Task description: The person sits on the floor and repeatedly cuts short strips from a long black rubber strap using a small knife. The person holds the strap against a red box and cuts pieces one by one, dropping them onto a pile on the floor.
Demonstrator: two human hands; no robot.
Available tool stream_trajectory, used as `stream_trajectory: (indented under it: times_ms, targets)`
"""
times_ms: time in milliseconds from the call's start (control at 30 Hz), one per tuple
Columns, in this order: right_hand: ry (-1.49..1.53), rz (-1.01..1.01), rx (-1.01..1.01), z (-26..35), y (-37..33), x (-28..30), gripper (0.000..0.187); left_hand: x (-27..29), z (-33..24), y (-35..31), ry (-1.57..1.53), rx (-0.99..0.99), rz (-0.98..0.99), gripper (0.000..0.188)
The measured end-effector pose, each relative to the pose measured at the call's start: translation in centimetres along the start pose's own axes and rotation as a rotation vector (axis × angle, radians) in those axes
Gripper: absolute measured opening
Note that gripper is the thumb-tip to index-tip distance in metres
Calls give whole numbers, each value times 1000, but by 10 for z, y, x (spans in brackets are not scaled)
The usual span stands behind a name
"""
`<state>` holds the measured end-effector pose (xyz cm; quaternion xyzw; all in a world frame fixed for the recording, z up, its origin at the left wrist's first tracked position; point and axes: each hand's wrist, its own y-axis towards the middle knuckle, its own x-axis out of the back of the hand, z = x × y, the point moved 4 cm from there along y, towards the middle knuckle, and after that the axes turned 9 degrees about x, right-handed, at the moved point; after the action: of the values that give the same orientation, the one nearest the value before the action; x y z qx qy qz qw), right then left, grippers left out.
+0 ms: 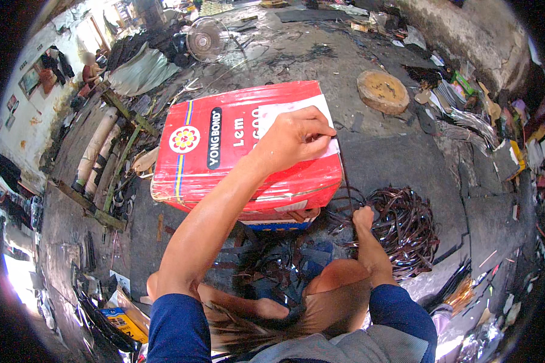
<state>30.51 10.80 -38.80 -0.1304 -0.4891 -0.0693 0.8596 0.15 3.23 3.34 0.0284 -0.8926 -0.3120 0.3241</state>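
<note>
A red carton (239,175) with a round flower emblem stands in front of me. White paper (316,104) lies on its top at the right. Above that paper my left hand (297,136) is closed in a pinch at the carton's right edge. A thin dark brown strip (347,181) runs from its fingertips down the carton's right side. Lower right, my right hand (363,216) is closed round the strip, beside a heap of glossy dark brown strips (406,230). The hand hides its exact hold.
A round wooden block (383,92) sits on the floor beyond the carton at right. Farther off stand a fan (207,39) and, at left, a wooden frame (91,202) with pale rollers. A person (91,72) is at the far left. Scraps pile up at right.
</note>
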Motion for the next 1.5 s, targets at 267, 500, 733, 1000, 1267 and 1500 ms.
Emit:
stream_trajectory:
  times_ms: [267,500,733,1000,1267,1500]
  targets:
    - [-180,-41,25,-41,8,32,29,1,-5,-9,102,-143,14,16]
    - [40,99,-19,-121,19,76,38,-24,-69,-92,340,-309,-75,27]
    - [389,287,439,-33,-99,133,28,-200,83,-375,603,874,238,83]
    - [638,529,572,60,-177,217,17,-166,60,-361,292,1080,581,44]
    - [558,548,1141,214,-252,322,39,5,-87,-201,-69,668,-94,19]
    - [623,804,1399,288,-300,287,70,58,-116,-174,-470,646,-143,15]
